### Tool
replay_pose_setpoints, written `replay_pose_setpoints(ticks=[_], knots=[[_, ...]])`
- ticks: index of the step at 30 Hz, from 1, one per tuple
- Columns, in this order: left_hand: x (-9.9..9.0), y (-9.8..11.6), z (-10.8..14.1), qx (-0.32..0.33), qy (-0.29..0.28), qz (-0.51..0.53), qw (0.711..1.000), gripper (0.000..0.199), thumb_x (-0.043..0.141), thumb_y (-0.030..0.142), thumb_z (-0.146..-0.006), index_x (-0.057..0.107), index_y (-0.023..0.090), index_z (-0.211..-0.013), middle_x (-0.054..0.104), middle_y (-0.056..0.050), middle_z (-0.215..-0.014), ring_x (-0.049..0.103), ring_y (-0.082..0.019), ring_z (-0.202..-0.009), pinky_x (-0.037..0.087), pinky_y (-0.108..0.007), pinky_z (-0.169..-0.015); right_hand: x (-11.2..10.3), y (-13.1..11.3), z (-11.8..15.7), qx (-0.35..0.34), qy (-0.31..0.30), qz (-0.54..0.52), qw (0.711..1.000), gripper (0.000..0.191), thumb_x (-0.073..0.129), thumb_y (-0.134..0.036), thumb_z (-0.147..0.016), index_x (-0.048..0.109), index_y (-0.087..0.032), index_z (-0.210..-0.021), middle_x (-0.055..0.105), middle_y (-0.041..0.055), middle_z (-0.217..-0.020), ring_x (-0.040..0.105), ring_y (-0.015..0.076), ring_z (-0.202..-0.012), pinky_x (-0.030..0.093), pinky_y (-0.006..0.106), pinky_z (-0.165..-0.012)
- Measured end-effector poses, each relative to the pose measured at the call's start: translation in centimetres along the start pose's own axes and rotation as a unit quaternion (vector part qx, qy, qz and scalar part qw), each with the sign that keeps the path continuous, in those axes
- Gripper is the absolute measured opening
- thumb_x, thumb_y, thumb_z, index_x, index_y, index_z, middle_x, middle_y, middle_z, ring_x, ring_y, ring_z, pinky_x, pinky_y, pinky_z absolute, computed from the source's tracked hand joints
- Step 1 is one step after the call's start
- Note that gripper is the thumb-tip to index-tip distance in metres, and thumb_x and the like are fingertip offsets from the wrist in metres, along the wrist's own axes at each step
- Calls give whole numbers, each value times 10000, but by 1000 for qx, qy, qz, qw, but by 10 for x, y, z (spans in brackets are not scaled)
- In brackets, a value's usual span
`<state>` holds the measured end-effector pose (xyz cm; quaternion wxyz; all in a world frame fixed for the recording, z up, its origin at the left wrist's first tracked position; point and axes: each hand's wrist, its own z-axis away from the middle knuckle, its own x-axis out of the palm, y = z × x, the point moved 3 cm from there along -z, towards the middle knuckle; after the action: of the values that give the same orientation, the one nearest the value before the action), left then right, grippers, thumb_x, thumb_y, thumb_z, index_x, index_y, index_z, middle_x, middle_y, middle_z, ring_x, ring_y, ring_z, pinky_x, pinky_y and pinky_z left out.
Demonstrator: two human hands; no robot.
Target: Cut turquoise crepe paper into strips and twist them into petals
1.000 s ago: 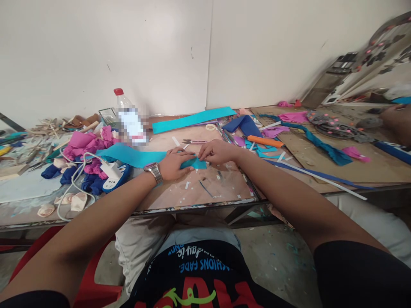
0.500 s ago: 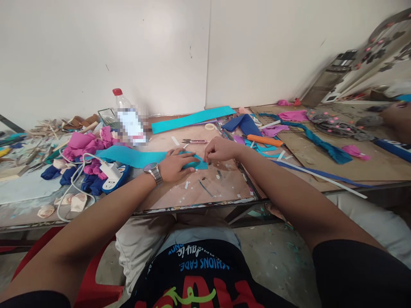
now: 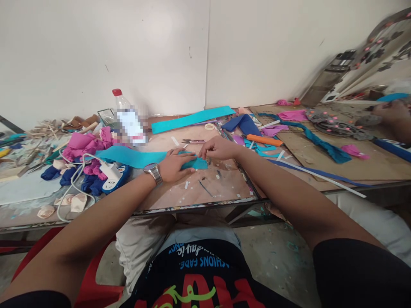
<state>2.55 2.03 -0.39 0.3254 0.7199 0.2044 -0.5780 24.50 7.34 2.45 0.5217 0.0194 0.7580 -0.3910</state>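
Note:
A long turquoise strip, which looks like crepe paper, lies across the table in front of me. My left hand rests flat on it with fingers spread, pressing near its right end. Over that right end my right hand is curled, its thumb and fingertips drawn together at the strip's far edge. Whatever may be between those fingertips is too small to make out. Just beyond the hands lie small thread snips and a roll of tape.
A second turquoise strip lies near the wall. On the left are a power strip, pink crepe bundles and a bottle. An orange roll and paper scraps lie right. Another person's hand is at far right.
My right hand has shifted slightly left and away from me along the strip's end. My left hand stays in place. At far right the other person's hand has come further into view.

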Motion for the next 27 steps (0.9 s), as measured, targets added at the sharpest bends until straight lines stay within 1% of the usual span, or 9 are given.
replay_pose_setpoints(ticks=[3, 6, 9, 14, 16, 19, 22, 24, 27], knots=[[0, -1, 0, -3, 3, 2, 1000, 622, 472, 642, -983, 523, 322, -1513, 516, -56, -1590, 324, -407, -1511, 244, -627, -1208, 6, 3, -1, 10, -30, -12, 999, 307, 549, -119, -727, 838, -199, -797, 828, 4, -876, 740, 164, -817, 544, 232, -760], [0, -1, 0, -4, 3, 0, 1000, 635, 460, 657, -983, 529, 311, -1511, 510, -56, -1595, 327, -412, -1506, 246, -626, -1209, 6, 5, 0, 34, -45, -30, 998, 304, 535, -121, -718, 828, -193, -759, 822, 0, -826, 739, 155, -767, 548, 218, -721], [0, -2, 0, -7, 4, -5, 1000, 629, 446, 658, -988, 536, 310, -1505, 493, -51, -1608, 336, -412, -1496, 251, -630, -1206, 3, 3, 1, 41, -59, -26, 997, 285, 533, -130, -732, 812, -182, -713, 811, 11, -771, 720, 155, -720, 533, 225, -692], [-1, -2, 0, -5, 10, -7, 1000, 585, 451, 630, -994, 560, 323, -1479, 502, -58, -1599, 355, -404, -1483, 259, -631, -1200, -1, 1, 1, 34, -53, 14, 998, 287, 508, -137, -754, 761, -176, -623, 779, 15, -693, 679, 147, -670, 496, 238, -675], [-1, -3, 0, -3, 11, -7, 1000, 580, 453, 631, -993, 563, 326, -1474, 506, -56, -1595, 353, -401, -1483, 261, -628, -1201, -2, 3, 1, 32, -33, 11, 999, 277, 506, -133, -741, 765, -172, -650, 780, 17, -708, 677, 149, -679, 496, 242, -683], [-1, -3, 0, -2, 13, -7, 1000, 590, 452, 647, -988, 560, 331, -1475, 509, -53, -1592, 351, -400, -1482, 258, -626, -1203, -1, 6, 0, 28, 2, 7, 1000, 297, 519, -123, -711, 805, -172, -774, 801, 18, -795, 686, 154, -722, 499, 243, -699], [0, -4, 0, -2, 10, -9, 1000, 605, 441, 658, -990, 554, 325, -1482, 509, -46, -1594, 353, -396, -1478, 253, -617, -1209, 3, 8, 0, 33, -9, 0, 999, 328, 533, -130, -711, 827, -183, -847, 807, 11, -816, 679, 146, -710, 497, 233, -683], [0, -5, 0, -3, 7, -8, 1000, 608, 433, 657, -994, 547, 324, -1489, 502, -40, -1600, 348, -391, -1482, 247, -610, -1214, 5, 8, 0, 39, -31, -11, 999, 306, 534, -137, -710, 822, -181, -805, 793, 8, -760, 669, 141, -675, 494, 228, -657], [0, -5, 0, -3, 6, -4, 1000, 597, 433, 649, -997, 548, 329, -1487, 496, -38, -1605, 343, -385, -1487, 242, -606, -1217, 4, 5, 1, 42, -58, -19, 997, 262, 516, -143, -701, 774, -174, -675, 761, 8, -677, 660, 141, -646, 491, 229, -645]])
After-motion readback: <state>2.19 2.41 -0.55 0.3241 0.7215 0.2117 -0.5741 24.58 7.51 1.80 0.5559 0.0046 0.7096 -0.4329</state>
